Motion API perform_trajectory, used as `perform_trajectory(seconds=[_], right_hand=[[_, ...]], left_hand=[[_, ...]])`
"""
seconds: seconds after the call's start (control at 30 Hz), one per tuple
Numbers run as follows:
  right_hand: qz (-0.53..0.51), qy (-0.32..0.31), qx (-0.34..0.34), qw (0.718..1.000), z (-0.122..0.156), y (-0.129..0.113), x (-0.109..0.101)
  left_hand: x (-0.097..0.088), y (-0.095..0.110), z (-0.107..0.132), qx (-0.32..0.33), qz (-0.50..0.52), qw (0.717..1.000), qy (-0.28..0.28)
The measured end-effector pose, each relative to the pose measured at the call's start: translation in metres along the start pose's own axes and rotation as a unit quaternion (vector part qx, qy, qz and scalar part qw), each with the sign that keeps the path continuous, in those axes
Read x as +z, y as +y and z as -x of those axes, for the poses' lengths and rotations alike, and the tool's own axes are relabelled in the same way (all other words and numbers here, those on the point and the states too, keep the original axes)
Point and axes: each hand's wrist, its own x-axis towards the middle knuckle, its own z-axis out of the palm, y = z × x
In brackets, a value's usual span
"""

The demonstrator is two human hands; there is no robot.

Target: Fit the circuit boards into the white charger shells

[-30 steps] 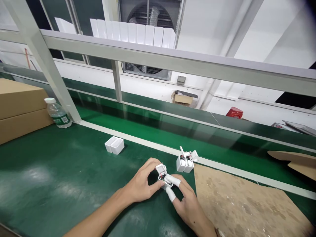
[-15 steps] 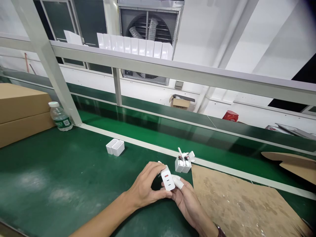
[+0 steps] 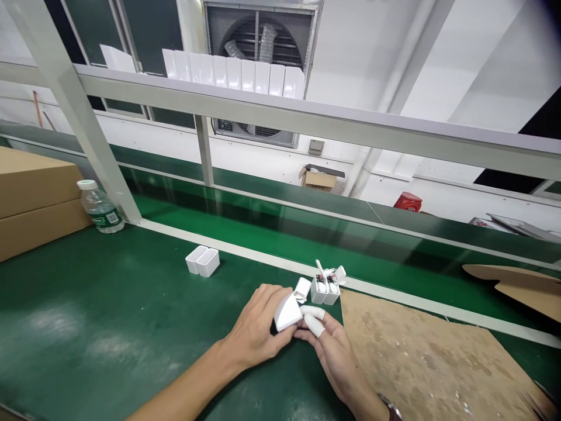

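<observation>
Between my hands is a white charger, tilted so a smooth side faces up. My left hand is closed around it from the left, thumb beneath. A small white end piece sticks out at its far end, with thin parts showing at the joint. My right hand, with white finger cots on two fingers, pinches the charger's right side. Just beyond stand two white charger casings with wires and loose end pieces poking out of their tops. Farther left, two open white casings stand side by side.
A stained cardboard sheet lies on the green table at right. Brown boxes and a water bottle stand at left beside a metal post. A green belt runs behind the table's pale edge.
The charger has been turned in my hands: its face with the ports no longer shows, and a smooth side and the end piece do. My right fingers have shifted along it.
</observation>
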Motion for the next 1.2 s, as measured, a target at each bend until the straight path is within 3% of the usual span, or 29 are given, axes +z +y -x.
perform_trajectory(seconds=[0.17,0.23,0.43,0.63,0.73,0.83,0.9,1.07,1.2], right_hand=[[-0.074,0.057,-0.003,0.996,-0.006,-0.005,-0.009],[-0.084,0.06,-0.003,0.995,-0.007,-0.006,-0.012],[-0.075,0.064,-0.007,0.995,-0.005,-0.008,-0.012],[-0.011,0.073,-0.061,0.995,-0.009,-0.018,-0.019],[0.037,0.162,-0.147,0.975,-0.017,-0.03,-0.038],[0.066,0.26,-0.173,0.948,-0.026,-0.036,-0.061],[0.066,0.275,-0.155,0.947,-0.032,-0.032,-0.072],[0.053,0.217,-0.163,0.961,-0.042,-0.011,-0.073],[0.057,0.217,-0.173,0.959,-0.046,-0.005,-0.072]], left_hand=[[0.002,-0.021,0.003,-0.186,0.1,0.977,0.031],[0.003,-0.027,0.003,-0.218,0.124,0.968,0.03],[0.004,-0.027,0.002,-0.229,0.13,0.964,-0.034],[0.008,-0.034,0.0,-0.26,0.271,0.927,0.01],[0.009,-0.04,-0.005,-0.28,0.231,0.932,0.004],[0.014,-0.041,-0.018,-0.285,0.22,0.933,-0.006],[0.023,-0.04,-0.03,-0.278,0.251,0.927,-0.009],[0.062,-0.036,-0.059,-0.252,0.279,0.926,-0.039],[0.083,-0.028,-0.063,-0.239,0.257,0.936,-0.04]])
